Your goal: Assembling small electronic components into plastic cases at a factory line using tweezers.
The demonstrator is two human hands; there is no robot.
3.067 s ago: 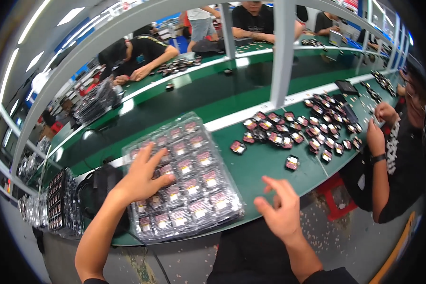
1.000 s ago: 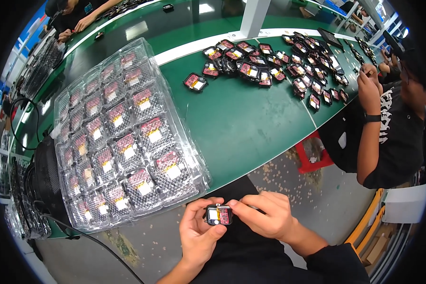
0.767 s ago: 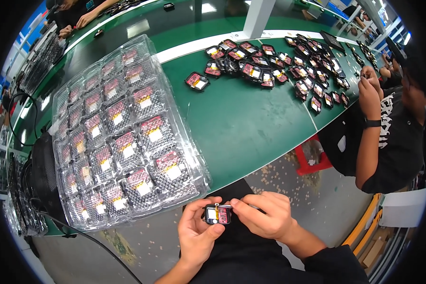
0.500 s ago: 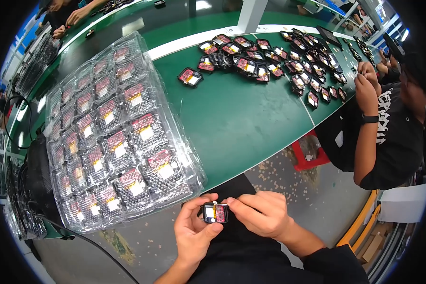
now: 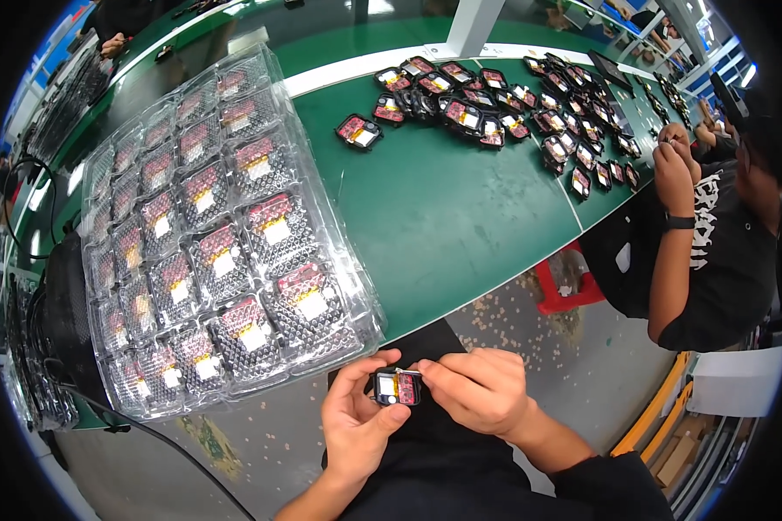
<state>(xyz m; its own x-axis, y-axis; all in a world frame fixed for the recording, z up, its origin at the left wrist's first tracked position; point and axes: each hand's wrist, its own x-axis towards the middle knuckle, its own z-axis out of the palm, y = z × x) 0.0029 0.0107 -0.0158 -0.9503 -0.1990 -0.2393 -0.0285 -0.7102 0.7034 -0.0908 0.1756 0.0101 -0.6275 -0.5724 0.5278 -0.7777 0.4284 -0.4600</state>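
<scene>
Above my lap, just off the table's front edge, my left hand [image 5: 354, 418] grips a small black electronic housing [image 5: 397, 401] between thumb and fingers. Its open face is turned up, showing a white block, a yellow strip and a red circuit board. My right hand [image 5: 478, 388] is closed in a pinch at the housing's upper right edge. A thin pale piece shows beside those fingertips; too small to name. Left of my hands, a clear plastic blister tray [image 5: 343, 343] overhangs the table edge, with similar housings in its pockets.
A heap of similar housings [image 5: 465, 115] lies across the far side of the green table [image 5: 426, 226]. One housing [image 5: 359, 132] lies apart. A person [image 5: 712, 234] sits at the right, hands raised. A red stool [image 5: 565, 291] stands below; a black cable [image 5: 182, 456] runs lower left.
My view has shifted slightly, so the table and tray sit a little differently. Both my hands keep nearly the same hold. At the far left, another person's forearm has drawn back.
</scene>
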